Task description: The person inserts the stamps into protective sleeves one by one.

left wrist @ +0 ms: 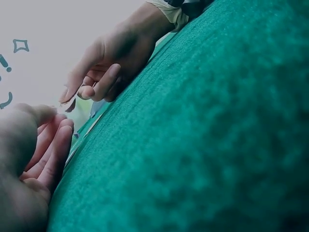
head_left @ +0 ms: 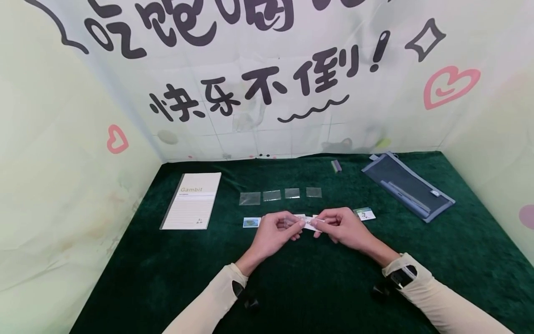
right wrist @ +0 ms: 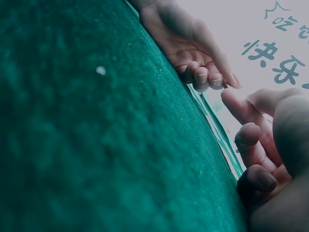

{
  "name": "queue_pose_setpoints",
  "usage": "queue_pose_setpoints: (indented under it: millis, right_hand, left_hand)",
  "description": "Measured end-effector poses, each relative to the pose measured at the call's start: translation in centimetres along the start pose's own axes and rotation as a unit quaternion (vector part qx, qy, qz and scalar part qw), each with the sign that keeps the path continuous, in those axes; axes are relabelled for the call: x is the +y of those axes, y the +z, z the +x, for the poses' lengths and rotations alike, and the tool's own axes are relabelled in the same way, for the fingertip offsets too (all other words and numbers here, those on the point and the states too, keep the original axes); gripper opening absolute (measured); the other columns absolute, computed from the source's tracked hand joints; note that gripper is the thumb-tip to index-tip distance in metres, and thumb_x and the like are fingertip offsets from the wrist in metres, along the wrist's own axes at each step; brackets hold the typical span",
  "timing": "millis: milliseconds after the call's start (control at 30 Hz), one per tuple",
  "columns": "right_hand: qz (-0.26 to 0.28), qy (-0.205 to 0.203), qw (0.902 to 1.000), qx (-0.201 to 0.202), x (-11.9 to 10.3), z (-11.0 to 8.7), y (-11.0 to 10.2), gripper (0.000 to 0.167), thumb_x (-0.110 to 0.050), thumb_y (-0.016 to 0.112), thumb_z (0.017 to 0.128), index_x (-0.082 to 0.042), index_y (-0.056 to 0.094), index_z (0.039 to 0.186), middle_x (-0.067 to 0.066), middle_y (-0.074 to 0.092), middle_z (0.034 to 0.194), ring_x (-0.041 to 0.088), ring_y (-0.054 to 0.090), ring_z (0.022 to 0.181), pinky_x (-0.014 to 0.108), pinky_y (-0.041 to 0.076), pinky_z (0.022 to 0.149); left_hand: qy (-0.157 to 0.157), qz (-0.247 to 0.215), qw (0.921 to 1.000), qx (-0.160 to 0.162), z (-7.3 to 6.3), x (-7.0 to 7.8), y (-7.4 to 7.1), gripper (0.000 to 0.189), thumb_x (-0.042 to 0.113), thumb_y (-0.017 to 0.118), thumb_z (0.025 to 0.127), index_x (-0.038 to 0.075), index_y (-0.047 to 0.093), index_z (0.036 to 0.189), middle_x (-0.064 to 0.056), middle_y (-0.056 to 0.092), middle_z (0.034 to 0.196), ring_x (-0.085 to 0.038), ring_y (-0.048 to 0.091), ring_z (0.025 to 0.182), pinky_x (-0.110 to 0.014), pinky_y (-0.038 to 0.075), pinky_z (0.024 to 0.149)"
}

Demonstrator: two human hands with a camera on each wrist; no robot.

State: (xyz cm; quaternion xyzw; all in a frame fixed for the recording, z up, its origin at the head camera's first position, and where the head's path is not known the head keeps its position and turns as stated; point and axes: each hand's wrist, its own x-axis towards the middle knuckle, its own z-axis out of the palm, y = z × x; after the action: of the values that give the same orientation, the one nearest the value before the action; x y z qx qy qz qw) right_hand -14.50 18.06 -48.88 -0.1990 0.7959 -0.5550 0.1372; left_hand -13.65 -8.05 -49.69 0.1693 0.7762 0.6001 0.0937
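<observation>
Both hands meet above the cloth at the middle of the table. Thumb and fingers of my left hand (head_left: pixel 274 233) pinch what looks like a small clear plastic sleeve (head_left: pixel 289 221), mostly hidden by the fingers. My right hand (head_left: pixel 347 228) pinches a small white card (head_left: pixel 313 224) with dark print, whose left end meets the left fingertips. How far card and sleeve overlap cannot be made out. In the wrist views, the left hand (left wrist: pixel 29 154) and right hand (right wrist: pixel 270 145) nearly touch at the fingertips. Beyond them lie a blue picture card (head_left: pixel 251 222) and other partly covered cards.
Several flat clear sleeves (head_left: pixel 272 195) lie in a row behind the hands. A notebook (head_left: pixel 192 202) is at left. To the right are a small pile of cards (head_left: pixel 365 214), a blue mesh zip pouch (head_left: pixel 409 185) and a small purple-green block (head_left: pixel 336 166). Dark green cloth (head_left: pixel 313 287) covers the table.
</observation>
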Motion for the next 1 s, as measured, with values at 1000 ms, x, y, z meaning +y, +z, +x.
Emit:
queue_pose_setpoints:
  millis: [1000]
  right_hand:
    - [-0.03,-0.025,0.9985,0.037,0.41,-0.06,-0.09,0.011,-0.031,0.076,0.103,-0.025,0.083,0.11,0.004,0.067,0.077,0.018,0.057,0.059,0.027,0.051,0.053]
  left_hand:
    - [0.006,-0.027,0.9994,-0.021,0.06,-0.2,-0.18,0.025,0.038,0.074,0.104,0.016,0.079,0.114,-0.005,0.083,0.097,-0.019,0.08,0.083,-0.031,0.069,0.077]
